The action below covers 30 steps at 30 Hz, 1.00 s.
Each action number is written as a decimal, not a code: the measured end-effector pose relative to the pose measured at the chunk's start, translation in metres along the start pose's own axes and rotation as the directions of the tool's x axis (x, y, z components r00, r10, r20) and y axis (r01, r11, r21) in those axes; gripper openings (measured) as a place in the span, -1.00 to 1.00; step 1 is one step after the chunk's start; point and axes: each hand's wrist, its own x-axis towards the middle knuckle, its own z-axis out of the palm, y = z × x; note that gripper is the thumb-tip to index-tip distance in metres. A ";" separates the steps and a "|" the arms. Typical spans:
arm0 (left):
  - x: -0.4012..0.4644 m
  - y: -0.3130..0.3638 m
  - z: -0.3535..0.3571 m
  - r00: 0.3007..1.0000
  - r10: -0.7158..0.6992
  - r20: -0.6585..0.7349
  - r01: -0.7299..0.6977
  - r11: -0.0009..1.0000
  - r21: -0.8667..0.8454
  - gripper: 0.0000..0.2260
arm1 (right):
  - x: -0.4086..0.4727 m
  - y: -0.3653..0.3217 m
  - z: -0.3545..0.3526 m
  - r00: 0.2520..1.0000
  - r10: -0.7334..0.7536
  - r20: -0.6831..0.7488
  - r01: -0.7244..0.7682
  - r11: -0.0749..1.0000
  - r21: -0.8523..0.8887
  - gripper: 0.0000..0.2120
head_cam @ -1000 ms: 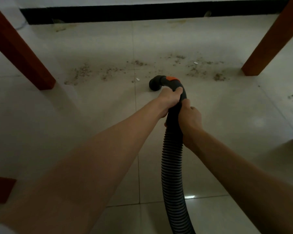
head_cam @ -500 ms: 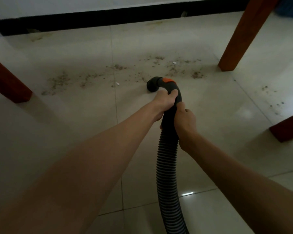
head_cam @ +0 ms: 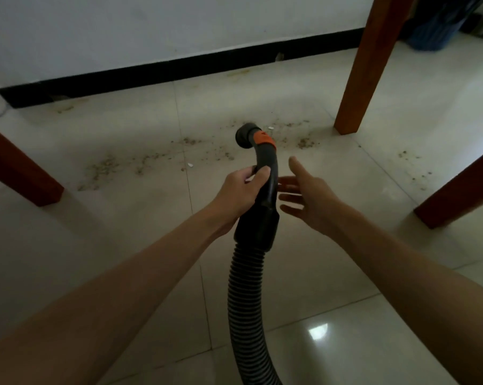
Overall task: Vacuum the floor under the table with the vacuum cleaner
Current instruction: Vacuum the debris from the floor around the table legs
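The left hand (head_cam: 241, 190) has its fingers curled round the curved black plastic vacuum handle (head_cam: 266, 173) with an orange collar, its ribbed hose (head_cam: 244, 295) trailing over pale floor tiles (head_cam: 346, 245). The right hand (head_cam: 309, 195) hovers beside, fingers spread wide. Brown crumbs (head_cam: 104, 169) lie near the wooden bench legs (head_cam: 365, 65).

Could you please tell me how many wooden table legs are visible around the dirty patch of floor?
3. One table leg stands at the upper right near the wall, one at the left edge, and one at the right edge. A fourth may lie out of view.
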 end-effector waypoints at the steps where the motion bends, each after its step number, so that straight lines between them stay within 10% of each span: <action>1: -0.009 0.005 0.001 1.000 0.020 0.024 -0.020 1.000 0.022 -0.71 | -0.002 -0.007 0.005 0.999 -0.021 0.028 0.021 1.000 0.015 -0.54; 15: -0.059 0.067 0.052 0.990 -0.126 0.069 0.112 0.977 0.182 -0.64 | -0.061 -0.031 -0.051 0.993 0.002 0.114 -0.040 0.941 0.336 -0.74; 30: -0.192 0.180 0.141 0.829 -0.426 0.362 0.317 0.892 0.323 -0.63 | -0.251 -0.056 -0.163 0.963 0.262 -0.060 -0.211 0.876 0.434 -0.83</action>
